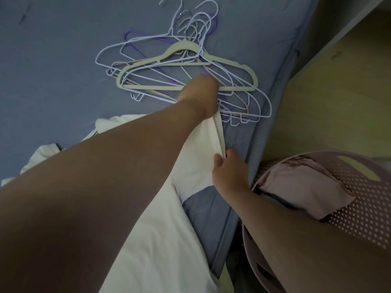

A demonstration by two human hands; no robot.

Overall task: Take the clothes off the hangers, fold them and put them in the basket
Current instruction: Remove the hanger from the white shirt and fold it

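the white garment (196, 153) lies along the bed's (53, 60) right edge, just short of the empty hangers (186, 66). left hand (200, 96) grips its far end, fingers probably curled under, though hidden; right hand (227, 176) pinches the nearer hem. soft, light, floppy cloth: best held at corners and kept taut. basket (364, 187) stands beside the bed.

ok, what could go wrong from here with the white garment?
1. Left hand holds the garment right beside the hangers; its edge could snag a hook.
2. The garment lies near the bed edge, so it may slide off.
3. Pink cloth hangs over the basket rim and could slip out.
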